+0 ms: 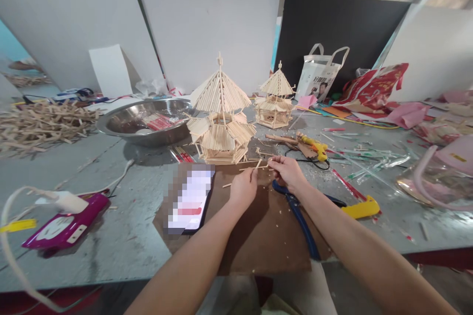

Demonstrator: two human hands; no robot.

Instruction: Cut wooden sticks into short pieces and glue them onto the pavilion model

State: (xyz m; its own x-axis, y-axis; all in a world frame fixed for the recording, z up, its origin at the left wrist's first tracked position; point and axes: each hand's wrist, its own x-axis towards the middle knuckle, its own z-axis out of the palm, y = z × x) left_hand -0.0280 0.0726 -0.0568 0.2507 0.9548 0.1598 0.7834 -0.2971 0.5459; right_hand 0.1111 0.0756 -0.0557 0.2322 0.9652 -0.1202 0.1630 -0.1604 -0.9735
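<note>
My left hand (244, 188) is closed on a short wooden stick (258, 163) whose end points up past the fingertips. Beside it, my right hand (288, 173) pinches its fingertips together; whatever small piece they hold is too hidden to name. Both hands are above the far edge of a brown sheet (254, 236). Just behind them stands a pavilion model (221, 133) built of wooden sticks, with a pointed roof. Blue-handled pliers (305, 229) lie under my right wrist. Another loose stick (226, 185) rests left of my left hand.
A lit phone (190, 202) lies on the sheet's left. Farther back are a steel basin (148, 138), a stick pile (48, 123) and a second pavilion (274, 108). At right are a yellow glue gun (314, 146), a yellow-handled tool (362, 208) and plastic scraps. A purple power strip (66, 224) sits left.
</note>
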